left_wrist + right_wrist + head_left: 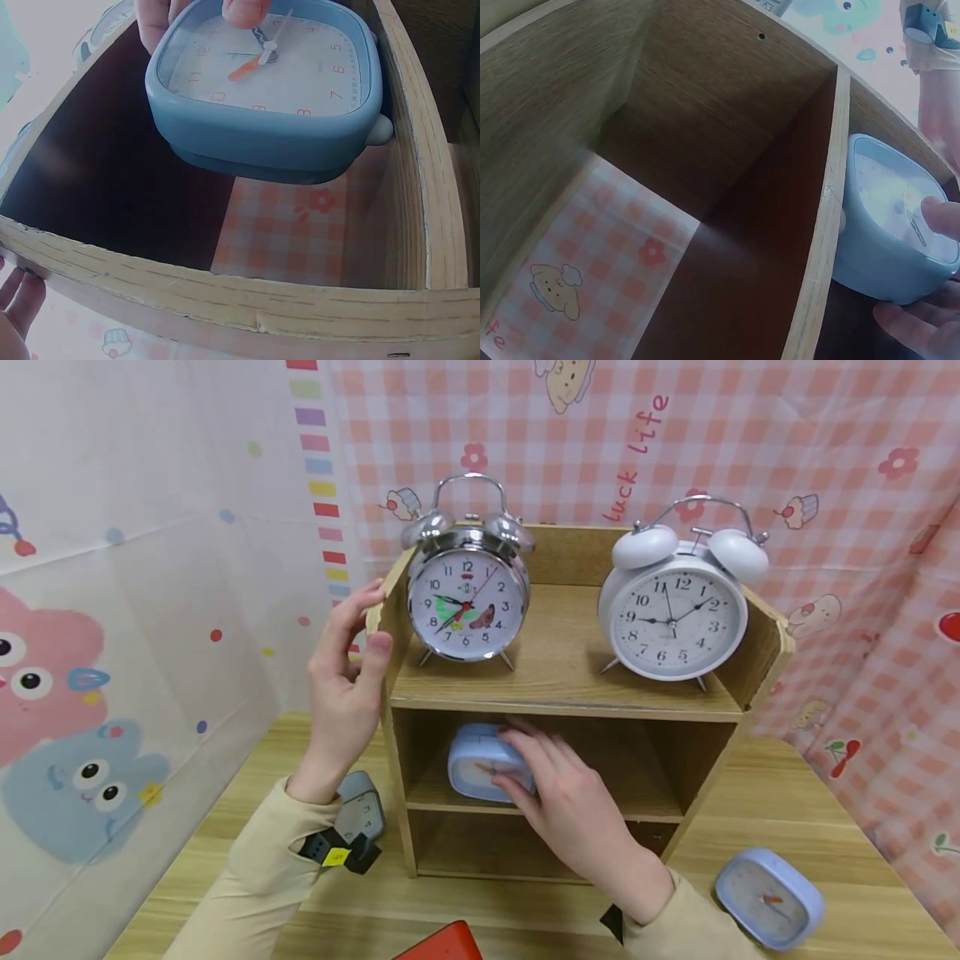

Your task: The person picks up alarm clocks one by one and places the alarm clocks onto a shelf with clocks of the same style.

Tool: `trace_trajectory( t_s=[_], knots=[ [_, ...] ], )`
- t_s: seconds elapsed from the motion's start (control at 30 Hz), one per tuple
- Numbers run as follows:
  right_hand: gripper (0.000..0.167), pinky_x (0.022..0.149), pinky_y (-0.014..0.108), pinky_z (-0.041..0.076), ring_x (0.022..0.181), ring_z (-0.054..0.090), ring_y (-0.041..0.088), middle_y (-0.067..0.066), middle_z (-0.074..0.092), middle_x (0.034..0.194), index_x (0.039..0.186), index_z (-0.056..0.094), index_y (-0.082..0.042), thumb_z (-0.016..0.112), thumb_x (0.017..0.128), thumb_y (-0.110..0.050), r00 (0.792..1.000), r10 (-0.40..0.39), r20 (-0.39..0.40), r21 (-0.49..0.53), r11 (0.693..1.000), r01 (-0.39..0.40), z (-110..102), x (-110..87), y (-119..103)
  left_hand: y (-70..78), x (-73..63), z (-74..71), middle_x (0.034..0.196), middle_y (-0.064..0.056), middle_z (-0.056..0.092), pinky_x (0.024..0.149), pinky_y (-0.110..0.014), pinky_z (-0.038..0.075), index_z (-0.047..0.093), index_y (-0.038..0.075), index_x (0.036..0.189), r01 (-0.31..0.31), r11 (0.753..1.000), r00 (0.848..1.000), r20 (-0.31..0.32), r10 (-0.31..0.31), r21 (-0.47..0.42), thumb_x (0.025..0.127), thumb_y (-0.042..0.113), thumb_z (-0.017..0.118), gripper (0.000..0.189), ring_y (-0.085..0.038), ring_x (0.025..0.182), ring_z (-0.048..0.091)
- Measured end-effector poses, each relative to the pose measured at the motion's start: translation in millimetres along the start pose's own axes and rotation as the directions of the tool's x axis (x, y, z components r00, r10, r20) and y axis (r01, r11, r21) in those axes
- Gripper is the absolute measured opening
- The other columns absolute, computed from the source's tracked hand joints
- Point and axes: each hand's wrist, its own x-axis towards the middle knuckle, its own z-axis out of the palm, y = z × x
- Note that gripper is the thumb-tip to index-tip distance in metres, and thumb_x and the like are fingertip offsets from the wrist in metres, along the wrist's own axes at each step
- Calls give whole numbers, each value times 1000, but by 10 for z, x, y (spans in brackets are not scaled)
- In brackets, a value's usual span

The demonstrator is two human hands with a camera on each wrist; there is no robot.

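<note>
My right hand grips a light blue alarm clock in the shelf's middle compartment, its thumb across the clock's face and its fingers over the top. That blue clock shows red numerals and an orange hand in the left wrist view. At the left side panel of the wooden shelf, my left hand holds the edge with thumb and fingers. On the top board stand a silver twin-bell clock and a white twin-bell clock.
Another light blue clock lies on the wooden table to the shelf's right. A grey-blue clock sits left of it, partly behind my left wrist. Part of a red object shows at the front edge. Behind hangs a checked cloth.
</note>
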Motion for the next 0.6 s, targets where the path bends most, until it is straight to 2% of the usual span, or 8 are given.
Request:
trace_trajectory(
  t_s=[0.23, 0.6],
  knots=[
    [64, 88, 44, 63, 117, 68, 33, 17, 64, 137, 139, 60, -7, 90, 84, -19, 1000, 13, 21, -39, 999, -12, 25, -11, -2, 5, 2, -4, 152, -14, 60, 54, -12, 43, 59, 1, 139, 0, 1000, 1000, 5, 0, 5, 103, 55, 59, 65, -11, 129, 61],
    [65, 79, 41, 61, 107, 65, 32, 16, 62, 138, 143, 61, -9, 89, 85, -18, 1000, 16, 11, -48, 999, -15, 109, -1, -17, -15, 1, -7, 152, -12, 60, 55, -12, 45, 58, -1, 139, -1, 1000, 1000, 15, 0, 17, 101, 59, 58, 71, -10, 128, 62]
  ],
)
